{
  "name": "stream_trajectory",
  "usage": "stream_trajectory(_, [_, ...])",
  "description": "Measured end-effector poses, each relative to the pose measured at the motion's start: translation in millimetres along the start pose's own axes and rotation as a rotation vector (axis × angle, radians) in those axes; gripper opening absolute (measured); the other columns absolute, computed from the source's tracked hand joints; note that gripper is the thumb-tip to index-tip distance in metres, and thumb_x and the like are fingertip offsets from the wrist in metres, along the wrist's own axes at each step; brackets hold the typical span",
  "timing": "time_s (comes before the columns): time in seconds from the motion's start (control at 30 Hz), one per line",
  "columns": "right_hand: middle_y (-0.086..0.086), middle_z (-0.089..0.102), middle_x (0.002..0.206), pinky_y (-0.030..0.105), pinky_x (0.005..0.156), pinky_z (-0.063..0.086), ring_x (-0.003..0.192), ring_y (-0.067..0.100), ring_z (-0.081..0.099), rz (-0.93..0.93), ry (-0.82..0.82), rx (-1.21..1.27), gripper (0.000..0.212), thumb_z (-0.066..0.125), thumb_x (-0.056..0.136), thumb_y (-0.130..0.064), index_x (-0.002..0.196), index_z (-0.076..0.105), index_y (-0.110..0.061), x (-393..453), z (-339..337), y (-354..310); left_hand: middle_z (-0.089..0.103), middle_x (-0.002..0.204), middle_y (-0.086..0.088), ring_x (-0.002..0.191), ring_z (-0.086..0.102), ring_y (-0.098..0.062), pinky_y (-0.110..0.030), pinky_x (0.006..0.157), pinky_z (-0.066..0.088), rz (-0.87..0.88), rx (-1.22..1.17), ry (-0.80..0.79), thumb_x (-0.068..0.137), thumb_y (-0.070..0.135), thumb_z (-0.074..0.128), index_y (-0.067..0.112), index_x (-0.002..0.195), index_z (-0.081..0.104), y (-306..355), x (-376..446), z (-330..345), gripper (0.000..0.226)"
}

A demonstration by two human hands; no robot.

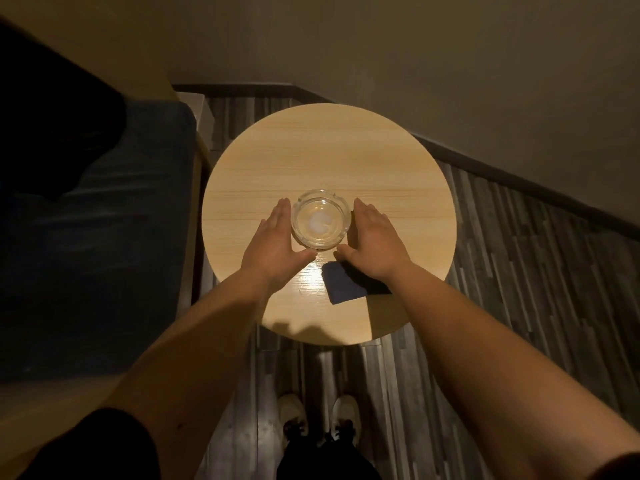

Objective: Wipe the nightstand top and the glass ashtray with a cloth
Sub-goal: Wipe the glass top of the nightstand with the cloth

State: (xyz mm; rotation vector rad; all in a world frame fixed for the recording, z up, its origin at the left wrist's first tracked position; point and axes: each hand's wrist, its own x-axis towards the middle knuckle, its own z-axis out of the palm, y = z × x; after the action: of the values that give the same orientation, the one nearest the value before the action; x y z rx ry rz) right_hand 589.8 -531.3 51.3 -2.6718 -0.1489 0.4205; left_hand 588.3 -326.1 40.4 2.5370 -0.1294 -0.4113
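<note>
Both hands are reaching out over the round wooden nightstand top (311, 150), one on each side of the glass ashtray. Far to the left, a dark blue seat (104, 237) is sitting beside the table. Left hand (273, 240) is lying flat, fingers straight, right beside the ashtray's left rim; I cannot tell if it is touching. Glass ashtray (320, 219) is sitting near the middle of the top, looking empty. Right hand (372, 237) is staying flat too, fingers straight, just beside the right rim. Dark blue cloth (344, 284) is lying on the top under the right wrist. Glass is slippery, so I think holding it gently with both hands and lifting it straight up is working best, then grabbing the cloth
</note>
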Motion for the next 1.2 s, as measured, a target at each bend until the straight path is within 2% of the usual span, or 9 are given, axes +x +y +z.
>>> stream_trajectory(0.1, [0.01,0.024,0.157,0.041,0.119,0.012,0.145,0.028,0.018,0.028,0.077,-0.145,0.075,0.052,0.092,-0.041,0.151,0.017,-0.01,-13.9,-24.3,8.0,-0.001,0.163,0.002,0.149,0.001,-0.015,-0.035,0.121,0.005,-0.002,0.027,-0.001,0.09,0.055,0.052,0.021,0.154,-0.001,13.8,-10.9,-9.8,0.09])
stream_trajectory(0.2, [0.011,0.021,0.158,0.043,0.119,0.009,0.145,0.029,0.015,0.095,0.143,-0.302,0.068,0.043,0.096,-0.042,0.151,0.018,-0.012,-31.7,-45.3,24.1,0.005,0.162,-0.003,0.149,0.001,-0.016,-0.036,0.121,0.003,0.066,0.09,0.109,0.097,0.047,0.04,0.014,0.154,0.007,42.3,-18.1,-9.3,0.074])
stream_trajectory(0.3, [0.012,0.018,0.158,0.044,0.118,0.005,0.145,0.031,0.012,0.116,0.172,-0.417,0.065,0.039,0.097,-0.045,0.15,0.021,-0.012,-51.4,-57.1,43.8,0.017,0.16,-0.008,0.148,0.008,-0.021,-0.037,0.121,0.003,0.195,0.187,0.165,0.098,0.036,0.041,0.009,0.152,0.018,76.5,-28.2,5.9,0.065])
stream_trajectory(0.37, [0.013,0.017,0.158,0.044,0.117,0.003,0.146,0.031,0.01,0.12,0.156,-0.437,0.065,0.038,0.097,-0.045,0.15,0.02,-0.013,-61.7,-60.3,57.5,0.018,0.16,-0.009,0.148,0.009,-0.021,-0.037,0.121,0.002,0.266,0.233,0.112,0.097,0.035,0.041,0.01,0.152,0.02,93.9,-36.3,23.5,0.064])
stream_trajectory(0.57, [0.011,0.017,0.158,0.046,0.119,0.005,0.146,0.03,0.009,0.146,0.104,-0.402,0.066,0.039,0.097,-0.047,0.15,0.02,-0.014,-81.9,-56.0,100.6,0.002,0.162,-0.007,0.149,-0.002,-0.021,-0.042,0.121,0.002,0.261,0.31,-0.094,0.097,0.05,0.035,0.014,0.154,0.006,108.3,-47.4,82.5,0.073])
stream_trajectory(0.73, [0.011,0.017,0.158,0.047,0.119,0.005,0.146,0.031,0.009,0.121,0.11,-0.398,0.066,0.04,0.096,-0.047,0.149,0.02,-0.015,-85.3,-54.2,128.2,-0.004,0.162,-0.008,0.148,-0.009,-0.026,-0.052,0.118,0.0,0.201,0.469,-0.141,0.092,0.065,0.023,0.015,0.153,0.0,105.8,-42.4,111.5,0.082])
stream_trajectory(0.9, [0.01,0.014,0.159,0.041,0.117,0.0,0.147,0.029,0.006,0.091,0.1,-0.339,0.065,0.04,0.096,-0.046,0.15,0.02,-0.014,-91.2,-42.9,144.0,-0.009,0.162,-0.008,0.148,-0.013,-0.026,-0.053,0.118,-0.004,0.191,0.568,-0.132,0.087,0.078,0.01,0.012,0.153,-0.006,101.3,-46.7,122.2,0.095])
stream_trajectory(1.07, [0.011,0.014,0.159,0.041,0.118,0.002,0.146,0.029,0.007,0.083,0.065,-0.295,0.064,0.04,0.096,-0.045,0.149,0.024,-0.014,-102.4,-31.4,150.5,0.003,0.162,-0.012,0.148,-0.001,-0.029,-0.054,0.118,0.0,0.209,0.609,-0.119,0.078,0.087,0.018,0.007,0.153,0.005,101.1,-69.8,128.3,0.11])
stream_trajectory(1.2, [0.011,0.02,0.157,0.043,0.118,0.008,0.144,0.028,0.014,0.028,0.05,-0.315,0.058,0.041,0.096,-0.042,0.146,0.031,-0.014,-110.0,-27.9,143.7,0.018,0.159,-0.016,0.146,0.017,-0.032,-0.052,0.117,0.014,0.21,0.682,-0.118,0.086,0.06,0.055,0.004,0.151,0.016,98.0,-97.6,134.0,0.094])
